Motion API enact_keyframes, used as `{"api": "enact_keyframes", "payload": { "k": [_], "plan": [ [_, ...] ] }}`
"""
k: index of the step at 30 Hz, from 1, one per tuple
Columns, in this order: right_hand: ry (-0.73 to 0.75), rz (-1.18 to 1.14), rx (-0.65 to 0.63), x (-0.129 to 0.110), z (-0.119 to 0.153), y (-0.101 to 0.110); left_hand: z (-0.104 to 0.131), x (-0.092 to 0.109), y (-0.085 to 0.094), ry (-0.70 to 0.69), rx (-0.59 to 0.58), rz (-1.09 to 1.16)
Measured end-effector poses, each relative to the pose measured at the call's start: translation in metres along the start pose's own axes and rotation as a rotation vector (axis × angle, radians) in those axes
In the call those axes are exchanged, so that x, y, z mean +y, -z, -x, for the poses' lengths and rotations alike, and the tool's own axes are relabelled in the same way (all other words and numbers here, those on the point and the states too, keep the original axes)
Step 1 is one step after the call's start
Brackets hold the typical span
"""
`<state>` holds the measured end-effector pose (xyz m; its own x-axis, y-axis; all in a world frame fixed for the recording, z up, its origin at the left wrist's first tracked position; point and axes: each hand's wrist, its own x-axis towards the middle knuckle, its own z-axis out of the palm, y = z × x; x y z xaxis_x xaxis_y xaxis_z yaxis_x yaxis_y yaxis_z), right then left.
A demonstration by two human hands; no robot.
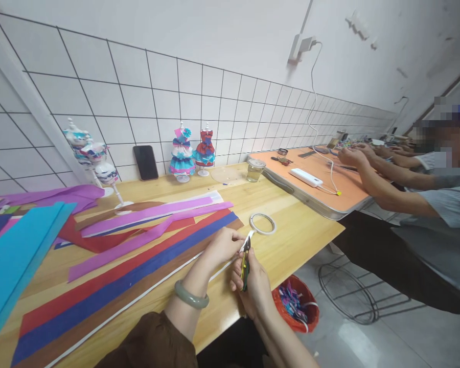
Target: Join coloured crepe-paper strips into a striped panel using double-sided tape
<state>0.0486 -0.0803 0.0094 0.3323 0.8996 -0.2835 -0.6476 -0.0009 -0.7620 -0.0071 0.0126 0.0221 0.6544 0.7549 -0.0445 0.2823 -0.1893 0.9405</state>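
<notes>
My right hand [259,281] is wrapped round small dark-bladed snips [246,258] with yellow and green handles. Their tips point up at a narrow white tape [246,240] that leads to a tape roll [263,224] lying on the wooden table. Beside the blades, my left hand [223,248] pinches this tape between thumb and fingers. A long white tape line [138,298] runs along the near edge of a brown strip [111,312]. Blue [126,278] and red [134,263] strips lie against it on the far side.
Purple strips [153,232] and a turquoise sheet [26,255] cover the left. Small dress stands [182,156], a phone [146,162] and a lidded cup [255,171] line the back. A scrap-filled red bin [310,301] stands below; a co-worker [437,199] sits right at an orange table [322,197].
</notes>
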Motion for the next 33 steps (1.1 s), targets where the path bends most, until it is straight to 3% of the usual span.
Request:
{"api": "enact_keyframes", "payload": {
  "k": [7, 12, 20, 33],
  "plan": [
    [-0.018, -0.157, -0.006, 0.005, 0.013, -0.003, 0.002, -0.003, 0.000, -0.003, -0.049, 0.000],
    [-0.044, -0.220, 0.007, 0.002, 0.015, -0.004, 0.000, -0.006, -0.004, 0.005, -0.008, 0.004],
    [-0.040, -0.226, 0.020, 0.003, 0.015, -0.006, 0.000, -0.002, -0.007, 0.032, 0.020, 0.036],
    [-0.057, -0.199, 0.006, 0.008, 0.017, -0.003, -0.004, 0.004, -0.011, 0.040, -0.087, 0.138]
  ]
}}
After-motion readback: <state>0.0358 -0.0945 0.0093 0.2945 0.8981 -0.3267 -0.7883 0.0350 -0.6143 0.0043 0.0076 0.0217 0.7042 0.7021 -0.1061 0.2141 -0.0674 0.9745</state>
